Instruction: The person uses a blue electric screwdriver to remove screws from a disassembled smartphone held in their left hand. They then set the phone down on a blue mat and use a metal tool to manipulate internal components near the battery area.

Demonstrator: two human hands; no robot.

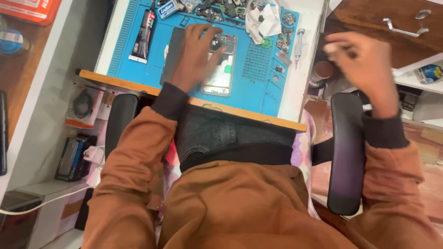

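Brown sweatshirt (240, 207) | left hand (196, 55) flat on opened phone (221, 69) | right hand (364, 64) blurred, grip unclear

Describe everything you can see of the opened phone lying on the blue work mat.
The opened phone lies flat on the blue work mat, near the desk's front edge, with its back cover off. The upper part shows dark internal boards; the lower part is a pale, shiny surface with a green patch. Its frame looks like silvery metal. The left hand rests over its upper left, fingers spread across the internals. A dark flat panel lies against its left side. Finer parts are blurred.
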